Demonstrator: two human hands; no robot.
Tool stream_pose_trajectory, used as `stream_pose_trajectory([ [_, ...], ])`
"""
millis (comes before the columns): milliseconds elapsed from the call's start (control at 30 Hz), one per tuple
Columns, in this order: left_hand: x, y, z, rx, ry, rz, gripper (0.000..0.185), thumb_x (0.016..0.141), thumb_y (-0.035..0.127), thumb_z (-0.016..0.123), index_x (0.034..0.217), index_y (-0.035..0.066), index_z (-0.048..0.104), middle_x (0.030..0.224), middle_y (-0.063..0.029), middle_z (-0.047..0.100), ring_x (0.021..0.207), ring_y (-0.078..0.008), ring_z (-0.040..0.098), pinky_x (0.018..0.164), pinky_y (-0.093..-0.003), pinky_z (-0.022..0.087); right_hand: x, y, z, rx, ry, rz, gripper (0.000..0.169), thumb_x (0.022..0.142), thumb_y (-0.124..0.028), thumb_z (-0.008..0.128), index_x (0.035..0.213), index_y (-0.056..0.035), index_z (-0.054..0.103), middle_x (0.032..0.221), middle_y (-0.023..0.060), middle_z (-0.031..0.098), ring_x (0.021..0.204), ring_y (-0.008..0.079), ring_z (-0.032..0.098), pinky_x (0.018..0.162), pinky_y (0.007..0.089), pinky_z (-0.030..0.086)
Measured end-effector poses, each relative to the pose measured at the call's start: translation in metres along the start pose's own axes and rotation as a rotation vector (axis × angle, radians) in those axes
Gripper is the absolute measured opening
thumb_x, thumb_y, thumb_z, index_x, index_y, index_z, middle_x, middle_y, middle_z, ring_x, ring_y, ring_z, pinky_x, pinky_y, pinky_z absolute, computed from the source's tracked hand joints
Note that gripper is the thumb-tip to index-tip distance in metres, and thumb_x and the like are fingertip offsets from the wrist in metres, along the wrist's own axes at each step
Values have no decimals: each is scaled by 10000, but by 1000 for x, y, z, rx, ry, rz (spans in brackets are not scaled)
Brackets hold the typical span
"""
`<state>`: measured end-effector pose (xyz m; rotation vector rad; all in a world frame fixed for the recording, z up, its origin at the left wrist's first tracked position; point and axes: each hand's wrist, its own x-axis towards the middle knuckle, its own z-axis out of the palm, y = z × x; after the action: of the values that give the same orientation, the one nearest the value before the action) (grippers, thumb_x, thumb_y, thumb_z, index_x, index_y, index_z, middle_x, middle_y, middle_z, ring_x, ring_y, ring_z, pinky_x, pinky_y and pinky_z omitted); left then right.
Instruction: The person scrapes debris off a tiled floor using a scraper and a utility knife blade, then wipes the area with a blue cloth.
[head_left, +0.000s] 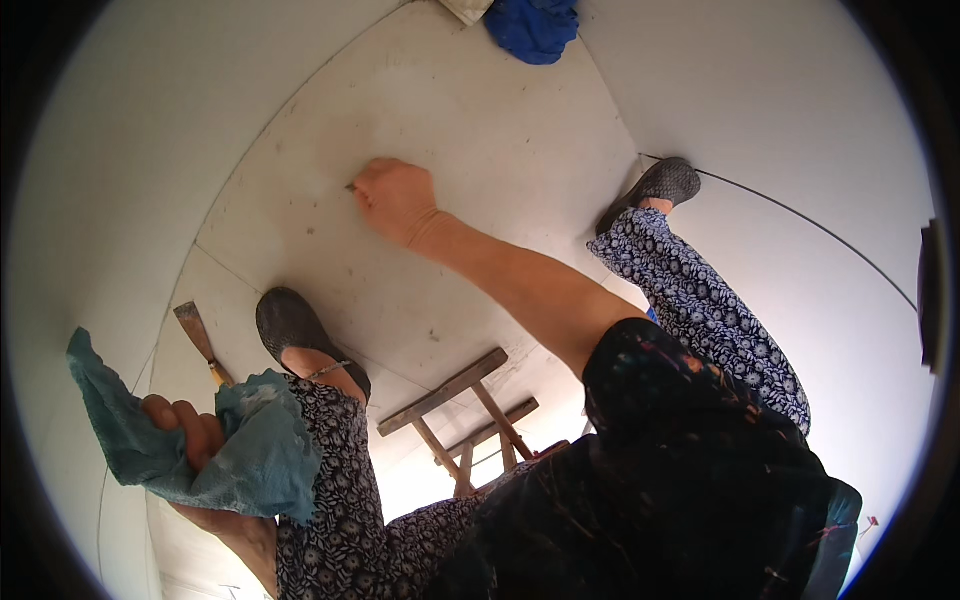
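My left hand (196, 436) grips a crumpled teal cloth (259, 465) above my left thigh, its fingers wrapped in the folds. White smears mark the cloth's upper part. Out in front, my right hand (396, 196) is a fist low over the stained pale floor (457, 97). A small dark tip (350, 187) juts from between its fingers; the rest of that object is hidden in the fist. Near my left foot lies a scraper (196, 334) with a rusty flat blade, its wooden handle partly behind the cloth.
My dark shoes (289, 319) are planted wide apart on the floor. Behind and between my legs stands a wooden stool-like frame (450, 391). A blue cloth (534, 30) lies at the far end beside a pale object (466, 9). A black cable (810, 217) runs along the right.
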<state>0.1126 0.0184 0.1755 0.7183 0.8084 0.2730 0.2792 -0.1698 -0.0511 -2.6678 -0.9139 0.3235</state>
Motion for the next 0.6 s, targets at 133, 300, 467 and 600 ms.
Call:
stream_pose_trajectory([
  [133,-8,7,-2,42,74,38,364,840,426,495,927,75,458,559,-24,451,436,-76,423,455,-169,370,24,71,-33,148,194,238,98,693,-111,551,681,-103,649,737,100,623,630,273,591,569,339,476],
  [300,-3,3,3,14,71,-1,372,841,439,484,923,77,460,561,-27,452,441,-78,422,472,-173,375,12,101,-43,64,274,263,89,677,-102,555,667,-113,643,714,89,617,596,279,581,536,346,469],
  [467,3,-5,3,-19,-35,3,259,880,302,509,935,52,473,603,-23,441,501,-64,400,483,-178,370,-20,30,-16,147,41,57,81,676,-107,547,601,-123,572,705,53,577,666,255,560,543,358,460],
  [600,-3,2,1,-19,-1,4,245,883,290,509,935,53,474,607,-22,432,500,-63,399,481,-180,370,9,70,-37,127,150,240,84,682,-115,554,656,-109,634,758,88,616,661,289,578,555,380,464],
])
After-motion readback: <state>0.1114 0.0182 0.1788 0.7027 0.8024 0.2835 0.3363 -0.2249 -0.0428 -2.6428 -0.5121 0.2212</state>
